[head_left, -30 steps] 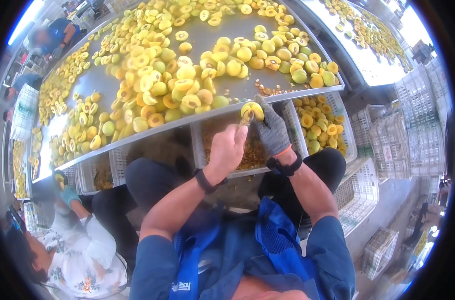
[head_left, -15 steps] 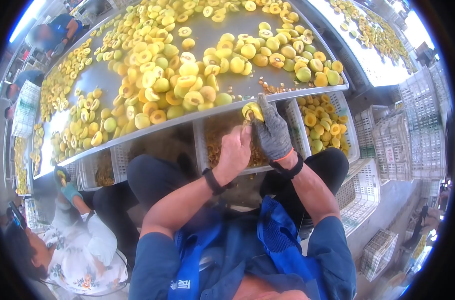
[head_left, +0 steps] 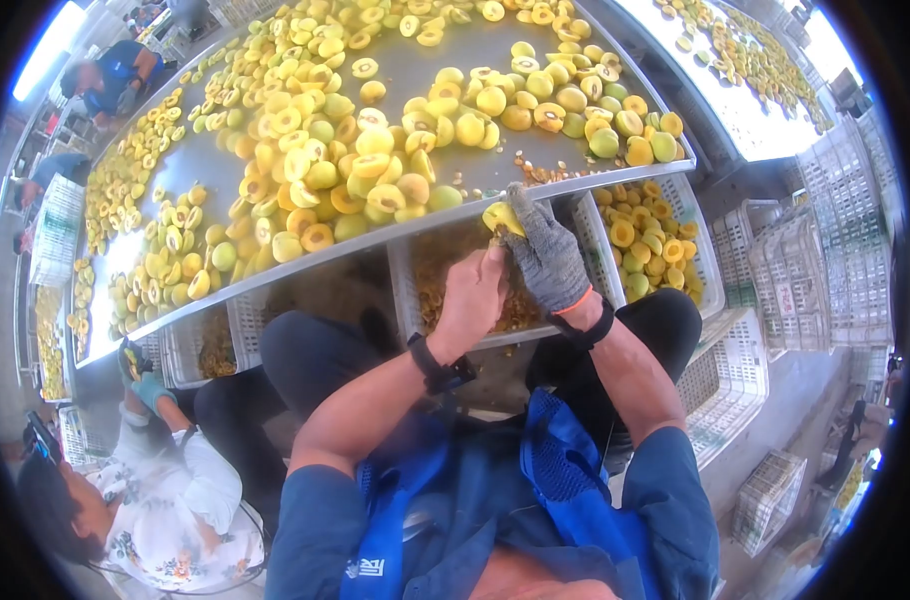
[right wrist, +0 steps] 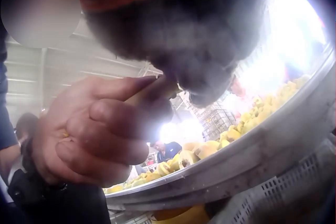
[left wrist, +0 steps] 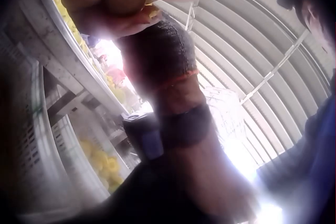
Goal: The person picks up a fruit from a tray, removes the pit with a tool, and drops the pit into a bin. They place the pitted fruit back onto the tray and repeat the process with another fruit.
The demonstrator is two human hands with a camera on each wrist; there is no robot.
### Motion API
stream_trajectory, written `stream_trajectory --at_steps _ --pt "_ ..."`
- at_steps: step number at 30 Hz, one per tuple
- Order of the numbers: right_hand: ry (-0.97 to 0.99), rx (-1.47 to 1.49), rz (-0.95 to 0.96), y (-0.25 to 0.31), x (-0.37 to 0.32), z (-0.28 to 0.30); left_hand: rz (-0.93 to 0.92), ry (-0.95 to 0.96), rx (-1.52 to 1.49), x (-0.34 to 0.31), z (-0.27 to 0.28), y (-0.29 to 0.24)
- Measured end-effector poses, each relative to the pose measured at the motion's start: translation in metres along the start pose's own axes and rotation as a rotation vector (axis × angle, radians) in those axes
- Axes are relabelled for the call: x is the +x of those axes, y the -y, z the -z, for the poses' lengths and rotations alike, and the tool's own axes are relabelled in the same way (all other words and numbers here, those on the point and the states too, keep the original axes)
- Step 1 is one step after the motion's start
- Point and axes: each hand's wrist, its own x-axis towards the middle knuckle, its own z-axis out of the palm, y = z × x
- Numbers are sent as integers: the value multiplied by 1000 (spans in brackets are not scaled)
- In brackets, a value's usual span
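Note:
My bare left hand (head_left: 472,300) curls its fingers round a slim tool, mostly hidden in the fist; I cannot tell its kind. Its tip meets a yellow peach half (head_left: 500,218) just in front of the metal table's edge. My right hand (head_left: 547,255), in a grey knitted glove with an orange cuff, holds that peach half between thumb and fingers. In the right wrist view the left hand (right wrist: 100,129) is a fist with its thumb stretched towards the glove (right wrist: 178,29). Below both hands stands a white crate (head_left: 403,290) with brown pit scraps.
Many peach halves (head_left: 305,160) cover the metal table (head_left: 405,70), with loose pit bits (head_left: 540,172) near its edge. A crate of peach halves (head_left: 713,270) stands right of my hands. Stacked white crates (head_left: 790,280) rise further right. Another person (head_left: 175,500) sits at left.
The peach half has turned in the gloved hand: its cut face showed earlier, and now mostly yellow skin does. Both hands stay together at the table's edge, the left shifted slightly right.

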Motion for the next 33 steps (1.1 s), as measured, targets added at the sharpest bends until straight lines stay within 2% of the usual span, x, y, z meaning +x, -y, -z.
stream_trajectory --at_steps 4,7,10,14,17,20,22,23,26,29,33 --pt "42 103 -115 -1 3 4 -73 12 38 7 2 6" --pt "118 228 -177 -15 5 8 -71 88 40 8 11 6" --pt "223 234 -196 -1 15 36 29 174 137 -1 18 -16" --pt "296 151 -19 3 24 56 106 314 178 -5 25 -35" --pt "310 228 16 8 27 63 188 389 136 -5 30 -40" --pt "386 312 -6 0 28 64 262 456 16 -5 36 -42" --pt "428 407 -129 1 26 65 320 495 -88 -5 37 -43" --pt "448 453 -189 1 26 66 289 472 -51 -5 36 -41" --pt "189 233 -31 -2 9 44 177 382 87 -7 29 -38" --pt "87 310 -189 -6 -1 20 93 301 225 -8 23 -40" --pt "141 341 -172 3 8 30 123 315 188 -7 25 -44"
